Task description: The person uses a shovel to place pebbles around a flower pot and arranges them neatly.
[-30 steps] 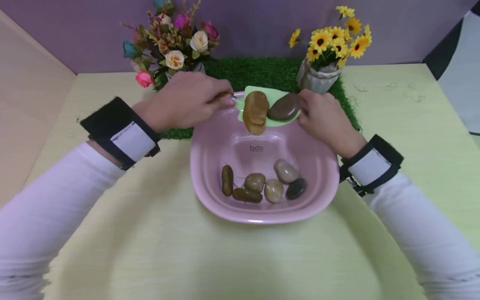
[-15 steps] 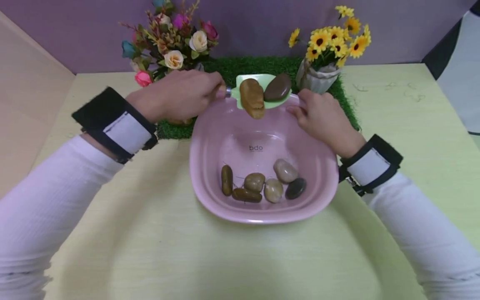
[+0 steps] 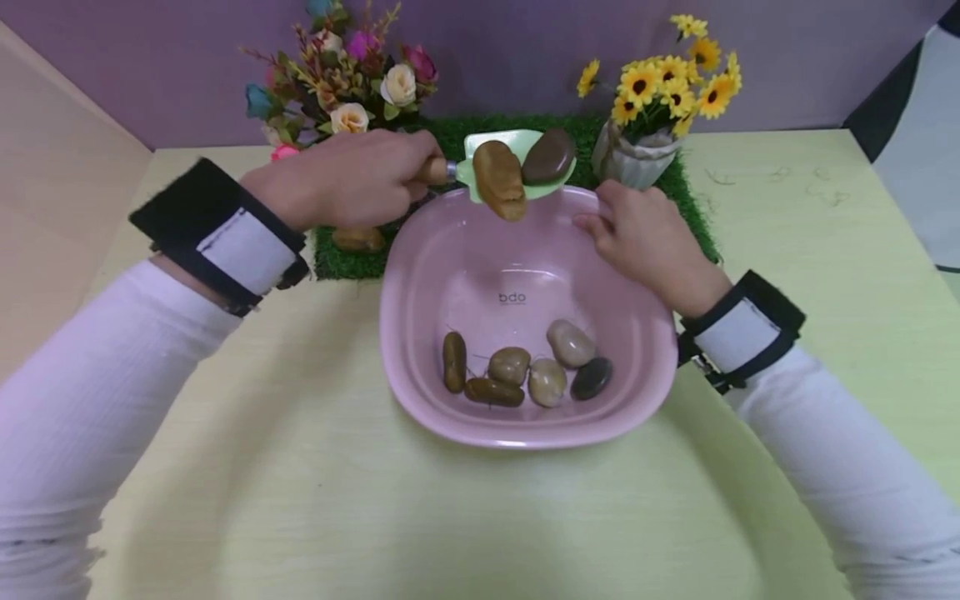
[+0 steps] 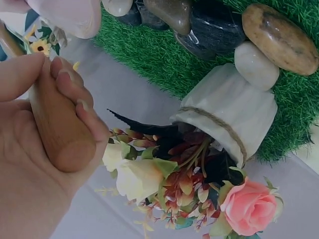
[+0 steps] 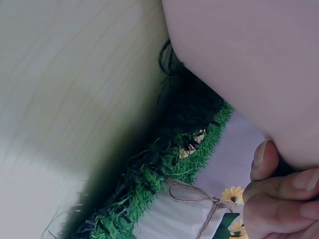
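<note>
My left hand (image 3: 345, 183) grips the wooden handle (image 4: 62, 127) of a small garden trowel with a green blade (image 3: 506, 139). On the blade lie a tan-brown elongated stone (image 3: 498, 177) and a dark brown stone (image 3: 549, 158). The blade is held above the far rim of a pink plastic basin (image 3: 517, 437). Fingers and thumb of my right hand (image 3: 648, 242) hold that basin's rim at the far right. Inside, toward the near side, several pebbles lie together, among them a black one (image 3: 592, 378) and a beige one (image 3: 547, 382).
Behind the basin is a green artificial grass mat (image 3: 472, 125). Pots of mixed flowers (image 3: 348, 83) and yellow flowers (image 3: 675, 87) stand at the back. A brown stone (image 3: 358, 239) lies on the mat beneath my left hand. More stones (image 4: 279, 37) show in the left wrist view.
My left hand has drawn the loaded trowel up, away from me and slightly left. The brown stone on the mat has come into view. My right hand stays at the rim.
</note>
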Action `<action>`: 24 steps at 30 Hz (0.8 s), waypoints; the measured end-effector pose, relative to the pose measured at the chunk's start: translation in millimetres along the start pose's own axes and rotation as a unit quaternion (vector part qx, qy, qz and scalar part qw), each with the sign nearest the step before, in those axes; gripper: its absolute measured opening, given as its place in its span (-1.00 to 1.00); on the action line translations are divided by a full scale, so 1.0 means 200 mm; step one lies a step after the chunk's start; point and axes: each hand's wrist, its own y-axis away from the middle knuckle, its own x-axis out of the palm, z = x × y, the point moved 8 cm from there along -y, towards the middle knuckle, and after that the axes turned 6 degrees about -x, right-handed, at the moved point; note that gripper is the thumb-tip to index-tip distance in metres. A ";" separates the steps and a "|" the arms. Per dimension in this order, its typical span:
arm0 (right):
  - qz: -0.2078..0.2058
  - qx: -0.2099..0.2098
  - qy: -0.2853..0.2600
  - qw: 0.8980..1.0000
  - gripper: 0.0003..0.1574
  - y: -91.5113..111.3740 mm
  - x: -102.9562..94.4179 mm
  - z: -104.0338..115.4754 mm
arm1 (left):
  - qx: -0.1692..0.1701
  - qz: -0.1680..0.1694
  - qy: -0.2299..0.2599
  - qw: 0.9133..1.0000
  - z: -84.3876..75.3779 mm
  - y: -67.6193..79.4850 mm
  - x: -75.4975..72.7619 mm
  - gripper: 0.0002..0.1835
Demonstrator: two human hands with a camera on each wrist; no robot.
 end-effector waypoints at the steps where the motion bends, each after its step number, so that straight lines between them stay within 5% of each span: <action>1: 0.000 0.000 0.001 1.000 -0.61 0.00 0.00 0.00 | -0.001 0.001 0.002 1.000 0.00 0.00 0.00 -0.69; 11: 0.000 0.001 0.002 1.000 -0.61 0.01 0.00 -0.01 | 0.010 -0.018 0.013 1.000 -0.02 -0.04 -0.02 -0.79; 24: 0.004 -0.001 0.002 1.000 -0.64 0.01 0.00 0.00 | -0.018 -0.069 -0.004 0.997 -0.06 -0.11 -0.03 -0.72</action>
